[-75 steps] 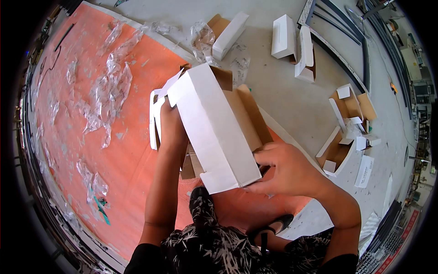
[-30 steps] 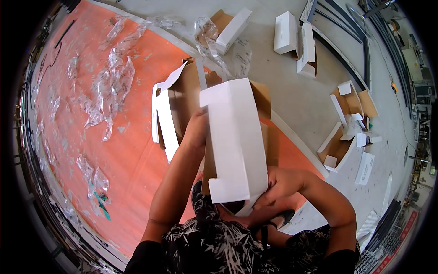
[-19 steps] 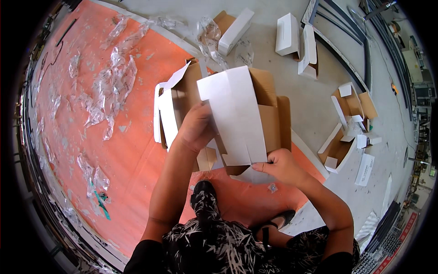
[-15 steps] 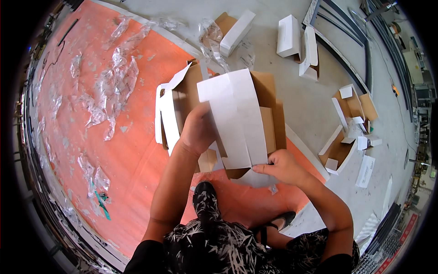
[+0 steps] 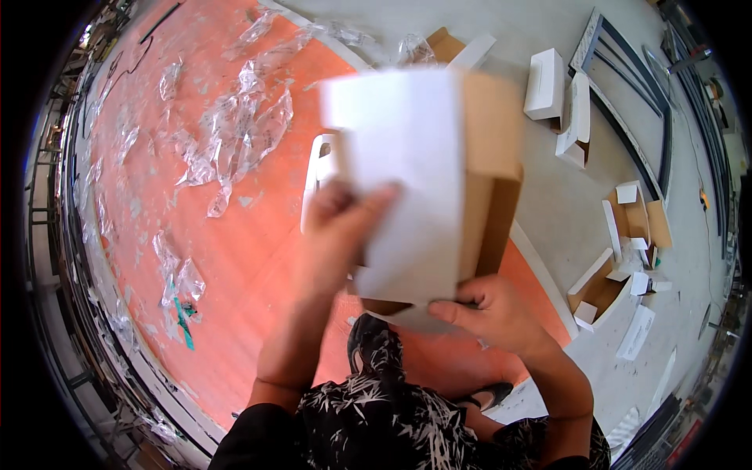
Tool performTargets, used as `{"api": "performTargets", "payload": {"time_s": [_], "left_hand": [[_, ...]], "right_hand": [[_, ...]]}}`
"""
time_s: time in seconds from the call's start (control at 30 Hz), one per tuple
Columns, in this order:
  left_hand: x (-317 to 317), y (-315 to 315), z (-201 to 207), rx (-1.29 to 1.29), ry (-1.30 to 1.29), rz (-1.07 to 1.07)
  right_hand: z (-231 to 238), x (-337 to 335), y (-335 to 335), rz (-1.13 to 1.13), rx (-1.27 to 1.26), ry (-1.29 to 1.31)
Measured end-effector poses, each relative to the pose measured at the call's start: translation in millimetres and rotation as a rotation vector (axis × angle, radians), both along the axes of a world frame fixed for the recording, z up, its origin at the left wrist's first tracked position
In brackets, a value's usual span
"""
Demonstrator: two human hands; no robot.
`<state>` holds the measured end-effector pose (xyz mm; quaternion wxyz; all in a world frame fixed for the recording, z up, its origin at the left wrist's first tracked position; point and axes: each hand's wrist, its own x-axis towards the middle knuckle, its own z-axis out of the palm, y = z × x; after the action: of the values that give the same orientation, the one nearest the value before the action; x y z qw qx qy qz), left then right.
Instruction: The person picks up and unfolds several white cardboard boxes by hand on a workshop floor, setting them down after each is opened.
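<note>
Between my hands I hold up a cardboard box, white outside and brown inside. One broad white panel faces me, and brown inner walls show along its right side. My left hand grips the box's left edge, thumb lying across the white panel; it is blurred by motion and its fingertips are partly hidden. At the lower right corner my right hand pinches the edge, thumb in front and fingers behind. A white flap with a slot sticks out behind the box on the left.
Orange sheeting covers the floor, strewn with crumpled clear plastic and a green scrap. Opened white boxes lie at the upper right and right. Beyond them rests a dark metal frame. My foot stands below the box.
The box has risen and turned, so its left-side flaps and brown interior are now mostly hidden behind the white panel. My left thumb has come onto the panel. The floor scene has shifted right.
</note>
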<state>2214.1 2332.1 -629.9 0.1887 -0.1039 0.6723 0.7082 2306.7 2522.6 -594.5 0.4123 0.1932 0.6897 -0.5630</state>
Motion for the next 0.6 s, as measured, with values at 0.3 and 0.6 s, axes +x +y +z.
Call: {"api": "performTargets", "payload": {"time_s": [0.3,0.6], "left_hand": [[-70.4,-75.1,-63.4,0.202,-0.031,-0.020],[-61.6,0.7,-188.0,-0.581,0.087,-0.143]], "right_hand": [[-39.7,-12.2,-53.0,0.026,0.552,1.475],[-186.5,-16.8,-53.9,0.488,0.837,0.809]]}}
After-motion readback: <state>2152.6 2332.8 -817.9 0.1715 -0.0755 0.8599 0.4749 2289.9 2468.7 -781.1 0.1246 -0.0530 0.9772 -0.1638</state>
